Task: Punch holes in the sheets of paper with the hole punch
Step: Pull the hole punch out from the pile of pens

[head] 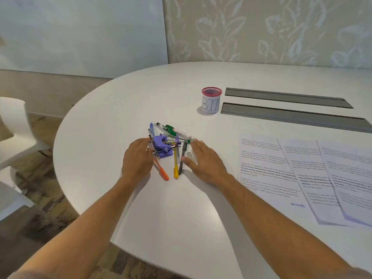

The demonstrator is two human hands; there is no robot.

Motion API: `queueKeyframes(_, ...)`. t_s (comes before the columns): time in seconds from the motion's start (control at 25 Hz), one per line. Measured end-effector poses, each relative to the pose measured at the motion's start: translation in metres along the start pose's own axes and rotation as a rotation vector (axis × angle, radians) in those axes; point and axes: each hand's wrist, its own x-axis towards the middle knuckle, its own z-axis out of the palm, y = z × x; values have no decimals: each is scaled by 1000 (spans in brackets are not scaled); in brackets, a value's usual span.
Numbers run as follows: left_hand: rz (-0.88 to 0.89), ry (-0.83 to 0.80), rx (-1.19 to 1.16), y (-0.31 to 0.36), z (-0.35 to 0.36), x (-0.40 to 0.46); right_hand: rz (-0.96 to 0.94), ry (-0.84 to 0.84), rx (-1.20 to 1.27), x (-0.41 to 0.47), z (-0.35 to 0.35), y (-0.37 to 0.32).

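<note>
One purple hole punch [163, 146] is sitting on the bench [181, 218] amid a heap of pens [175, 135]; three sheets of paper [302, 174] are lying right. Both hands, left [136, 160] and right [205, 162], are lying flat with straight fingers, flanking the heap, grasping nothing.

"BIN" on mesh cup [211, 101]

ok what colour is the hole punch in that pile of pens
The hole punch is purple (lavender), seen best in the head view, the only one here.
</note>
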Motion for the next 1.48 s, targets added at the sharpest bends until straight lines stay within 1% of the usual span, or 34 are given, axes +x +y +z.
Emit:
queueKeyframes(0.12, -53, -35, 10, -12, 2, 2, -40, -49, -29, 6, 9, -9)
queueKeyframes(0.24, -93, -125, -27, -20, 2, 2, -58, -90, -64, 9, 17, -12)
queueKeyframes(0.36, -86, -101, -97, -24, -2, 4, -64, -62, -68, 10, 18, -8)
queueKeyframes(0.56, -41, -138, -92, -34, -10, 10, -68, -47, -83, 10, 22, -7)
queueKeyframes(0.68, -54, -140, -133, -41, -12, 15, -64, -48, -91, 11, 23, -6)
queueKeyframes(0.92, -50, -136, -106, -54, -18, 19, -60, -59, -104, 12, 25, -2)
queueKeyframes(1.24, -131, -104, -41, -76, -31, 17, -51, -69, -120, 13, 27, -2)
queueKeyframes(1.48, -202, -134, 16, -79, -42, 15, -60, -63, -111, 14, 28, -1)
